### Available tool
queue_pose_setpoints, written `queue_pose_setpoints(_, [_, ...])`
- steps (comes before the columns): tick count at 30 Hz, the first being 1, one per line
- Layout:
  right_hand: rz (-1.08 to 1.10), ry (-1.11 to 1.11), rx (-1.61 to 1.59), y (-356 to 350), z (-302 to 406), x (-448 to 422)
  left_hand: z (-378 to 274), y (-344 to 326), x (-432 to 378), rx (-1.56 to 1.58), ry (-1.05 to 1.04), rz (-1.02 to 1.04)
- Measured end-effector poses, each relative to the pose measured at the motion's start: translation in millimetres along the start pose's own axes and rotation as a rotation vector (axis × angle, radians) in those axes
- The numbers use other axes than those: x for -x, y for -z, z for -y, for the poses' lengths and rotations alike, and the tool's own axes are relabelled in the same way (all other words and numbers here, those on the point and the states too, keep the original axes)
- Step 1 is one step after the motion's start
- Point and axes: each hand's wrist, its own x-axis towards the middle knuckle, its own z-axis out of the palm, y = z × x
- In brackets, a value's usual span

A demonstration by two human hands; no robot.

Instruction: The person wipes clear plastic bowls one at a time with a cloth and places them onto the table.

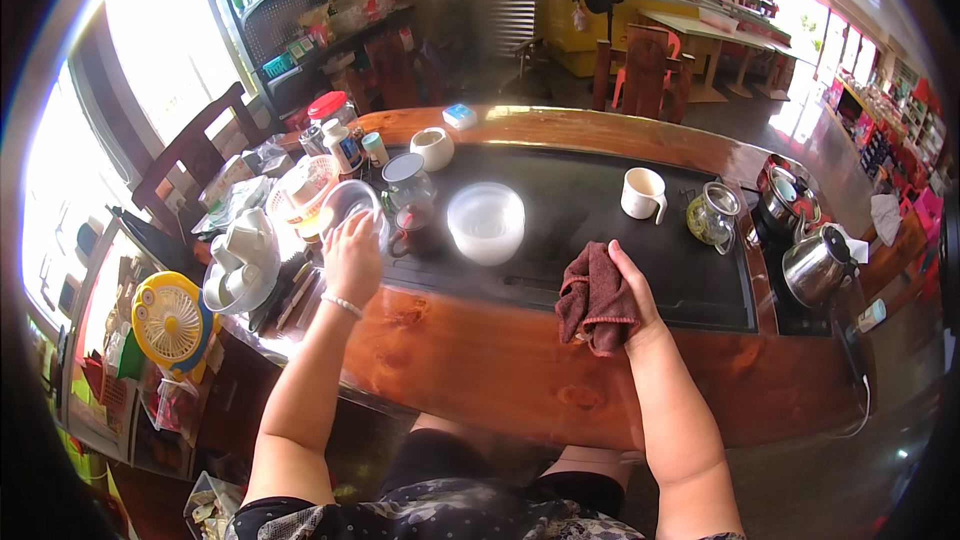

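Observation:
My left hand (354, 259) is at the rim of a clear, round container (352, 202) on the left of the table; its fingertips are partly hidden, so whether they grip it is unclear. A folded brown cloth (596, 296) is held in my right hand (636, 289) above the front edge of the black tea tray (555, 262). Between the hands, further back, stands a translucent white plastic bowl (486, 223). A glass pitcher (407, 180) with a lid is right of the clear container. Behind the cloth stands a white mug (643, 193).
A bowl of white cups (241, 262) and a yellow toy-shaped fan (171, 326) are at the left. On the right stand a glass teapot (712, 217) and a steel kettle (817, 266). A white pot (432, 148) and bottles (343, 144) sit further back.

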Motion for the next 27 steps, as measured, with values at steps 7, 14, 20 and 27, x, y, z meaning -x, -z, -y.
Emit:
queue_pose_setpoints(7, [0.076,-0.05,0.004,0,4,7,50,-35,-10,-0.109,-0.001,0.285])
queue_pose_setpoints(14, [0.055,0.002,0.034,2,1,3,51,-32,-24,-0.085,0.032,0.528])
queue_pose_setpoints(20, [0.098,0.004,0.074,1,5,7,14,-8,-28,0.306,0.024,-0.025])
queue_pose_setpoints(27, [0.034,0.05,0.077,3,5,6,-100,-19,-28,0.226,-0.555,0.095])
